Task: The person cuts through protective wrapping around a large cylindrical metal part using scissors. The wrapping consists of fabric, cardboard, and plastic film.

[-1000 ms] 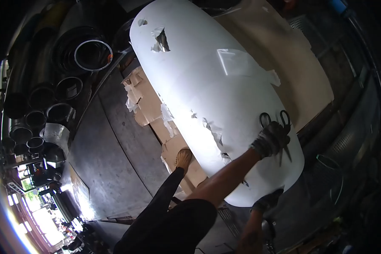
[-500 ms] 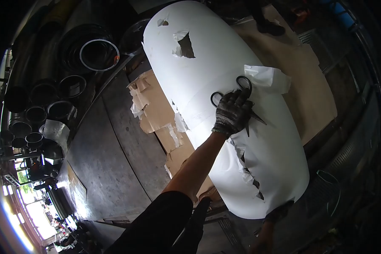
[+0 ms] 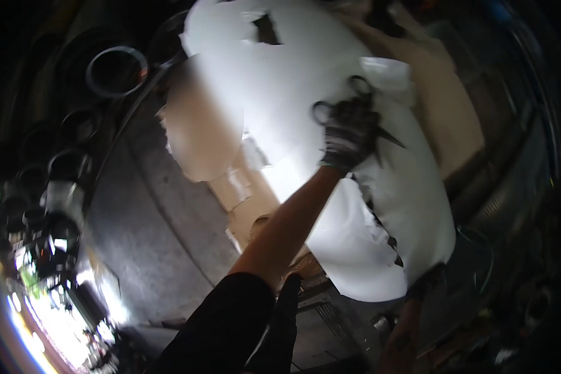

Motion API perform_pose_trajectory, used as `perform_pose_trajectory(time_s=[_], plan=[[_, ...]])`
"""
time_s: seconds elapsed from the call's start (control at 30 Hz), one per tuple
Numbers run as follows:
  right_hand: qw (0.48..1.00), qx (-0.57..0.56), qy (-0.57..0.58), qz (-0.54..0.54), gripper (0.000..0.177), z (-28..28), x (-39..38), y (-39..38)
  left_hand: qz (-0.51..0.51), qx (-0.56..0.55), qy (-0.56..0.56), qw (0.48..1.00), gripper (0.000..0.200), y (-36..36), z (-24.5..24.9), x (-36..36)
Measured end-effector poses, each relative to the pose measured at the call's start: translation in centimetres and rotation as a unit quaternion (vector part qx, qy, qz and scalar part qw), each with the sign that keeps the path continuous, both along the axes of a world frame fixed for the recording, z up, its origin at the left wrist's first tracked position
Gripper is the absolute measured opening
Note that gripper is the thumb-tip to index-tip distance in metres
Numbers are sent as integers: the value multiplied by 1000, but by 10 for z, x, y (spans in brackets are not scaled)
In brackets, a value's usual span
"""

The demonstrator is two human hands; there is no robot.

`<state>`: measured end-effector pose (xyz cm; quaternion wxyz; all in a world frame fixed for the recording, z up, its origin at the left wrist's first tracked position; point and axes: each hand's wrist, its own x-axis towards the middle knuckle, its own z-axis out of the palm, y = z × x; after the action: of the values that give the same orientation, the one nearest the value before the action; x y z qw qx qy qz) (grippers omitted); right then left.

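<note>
My left hand, in a dark striped glove, is closed on black-handled scissors above the middle of a large white-wrapped roll. The scissors' handle loops stick out beyond the fingers, and the blades point down to the right, slightly apart. Below them a ragged tear runs down the white wrapping. At the roll's lower right end is my right hand, also gloved, close against the wrapping; its fingers are dark and blurred. A dark hole shows in the wrapping near the top.
Torn brown cardboard lies left of the roll, partly behind a smeared tan patch. More brown sheet is on the right. Round tubes are stacked at the left beside a grey metal surface. Part of a person's dark leg shows at the top.
The view has shifted and blurred, with the roll higher in it. The tear gapes wider, its left flap spread out at the lower end. My left hand still holds the scissors.
</note>
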<state>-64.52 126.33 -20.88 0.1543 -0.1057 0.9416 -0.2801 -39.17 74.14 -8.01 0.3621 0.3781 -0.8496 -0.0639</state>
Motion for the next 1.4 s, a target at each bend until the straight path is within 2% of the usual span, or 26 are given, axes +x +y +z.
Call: perform_pose_trajectory(time_s=[0.07,0.1,0.17,0.33,0.4,0.5,0.6,0.8,1.03,1.4], plan=[[999,-33,-1,-36,62,19,9,-17,10,-9,16,1000,24,23,-5,5],[998,-48,-3,-52,63,25,10,-24,15,26,-6,1000,22,39,5,9],[994,-77,-20,-77,64,33,11,-34,36,-7,-51,998,23,61,1,17],[967,-199,-68,-145,69,26,3,-35,-10,-54,-21,998,31,100,-16,54],[952,-106,-192,-212,48,89,18,-92,-6,-26,-38,999,34,109,-13,65],[978,-96,-117,-141,48,51,-6,-64,-22,5,-42,999,45,124,-8,75],[990,-82,-76,-87,48,32,-20,-53,-34,1,-54,998,46,131,-13,83],[1000,-28,-7,3,48,14,-51,-51,-49,-17,-43,998,35,131,-29,90],[988,36,104,106,48,3,-85,-32,-46,-29,-25,998,37,132,-39,89],[955,143,183,184,48,-2,-58,-6,-50,-9,15,999,36,135,-43,95]])
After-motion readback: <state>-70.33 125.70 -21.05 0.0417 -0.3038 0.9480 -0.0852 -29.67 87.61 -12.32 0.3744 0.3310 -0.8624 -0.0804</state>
